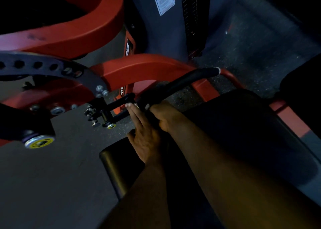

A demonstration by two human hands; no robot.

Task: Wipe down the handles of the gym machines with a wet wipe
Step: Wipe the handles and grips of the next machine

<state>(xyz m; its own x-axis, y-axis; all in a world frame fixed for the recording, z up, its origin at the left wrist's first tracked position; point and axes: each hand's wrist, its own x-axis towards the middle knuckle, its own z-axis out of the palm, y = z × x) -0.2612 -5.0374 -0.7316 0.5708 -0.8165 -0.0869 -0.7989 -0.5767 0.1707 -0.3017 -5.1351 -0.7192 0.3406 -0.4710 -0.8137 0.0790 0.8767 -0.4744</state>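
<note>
A red machine frame (139,67) arcs across the upper left and centre of the frame, with a black seat pad (251,133) at lower right. The black padded handle (187,79) runs out from the centre. The right hand (166,115) curls round its near end, probably rubbing it. The left hand (144,133) lies beside it with straight fingers, seemingly steadying. Bits of white by the fingertips may be the wet wipe; too dim to tell.

One view only, worn on the head, looking steeply down and forward over both forearms. It sits close above the black handle (182,81), with the red frame (142,65) just beyond it and speckled floor (251,51) farther right.
</note>
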